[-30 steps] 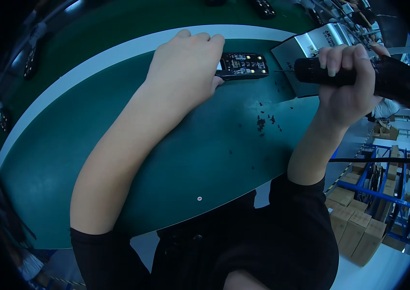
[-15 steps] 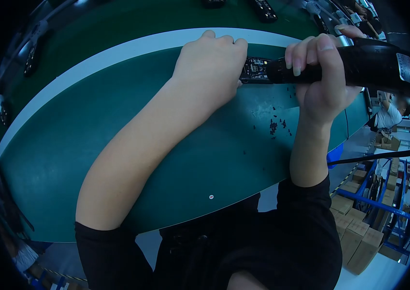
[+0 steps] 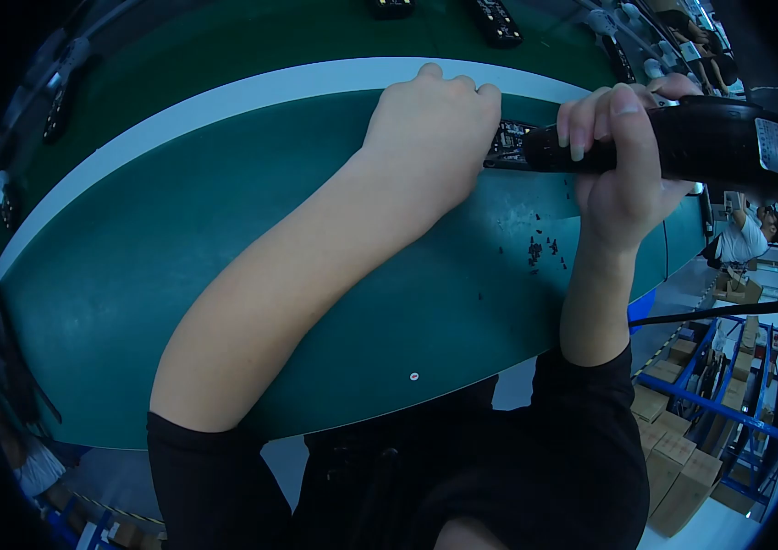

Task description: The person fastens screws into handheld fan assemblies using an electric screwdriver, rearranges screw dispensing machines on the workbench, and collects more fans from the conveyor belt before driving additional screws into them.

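Note:
My left hand (image 3: 439, 133) is closed round a dark elongated device with an exposed circuit board (image 3: 511, 145), on the green table (image 3: 315, 302). Only the device's right part shows beyond my knuckles. My right hand (image 3: 627, 156) grips a black electric screwdriver (image 3: 719, 142), held nearly level, with its front end over the right part of the board. The screwdriver's tip is hidden. Several small dark screws (image 3: 535, 249) lie scattered on the table below the device.
More dark devices (image 3: 497, 22) lie on the dark green surface beyond the white strip (image 3: 224, 101). A black cable (image 3: 728, 311) runs at the right. Cardboard boxes (image 3: 682, 477) and blue shelving (image 3: 728, 399) stand beyond, with another person (image 3: 744, 236) at the far right.
The screwdriver has moved from right of the device to over its board. In the view, my left hand and the device have shifted right; the silver box is now mostly hidden.

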`<action>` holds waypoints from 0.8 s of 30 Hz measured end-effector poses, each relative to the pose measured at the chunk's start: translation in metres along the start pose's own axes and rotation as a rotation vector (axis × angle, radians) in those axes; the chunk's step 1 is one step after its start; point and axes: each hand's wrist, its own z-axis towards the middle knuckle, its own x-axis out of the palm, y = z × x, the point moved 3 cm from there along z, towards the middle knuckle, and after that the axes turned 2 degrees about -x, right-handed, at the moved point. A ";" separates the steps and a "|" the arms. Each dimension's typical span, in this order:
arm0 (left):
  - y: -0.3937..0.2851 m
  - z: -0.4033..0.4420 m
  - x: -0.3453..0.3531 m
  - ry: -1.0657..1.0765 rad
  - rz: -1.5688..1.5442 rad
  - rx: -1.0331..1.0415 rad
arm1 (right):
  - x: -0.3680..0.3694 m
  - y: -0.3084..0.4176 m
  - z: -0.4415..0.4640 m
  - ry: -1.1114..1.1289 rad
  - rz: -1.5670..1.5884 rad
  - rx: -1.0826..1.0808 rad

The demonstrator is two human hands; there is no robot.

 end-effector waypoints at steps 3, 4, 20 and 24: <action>0.002 -0.001 -0.001 -0.020 -0.039 0.015 | 0.014 -0.003 0.000 0.056 0.078 -0.036; 0.003 -0.001 -0.004 -0.005 -0.106 0.008 | 0.019 -0.003 -0.002 0.016 0.054 -0.014; 0.147 -0.052 -0.081 0.175 0.260 -0.456 | -0.047 -0.039 -0.032 -0.317 0.216 0.126; 0.227 -0.064 -0.114 0.193 0.334 -0.638 | -0.062 -0.051 -0.033 -0.327 0.261 0.153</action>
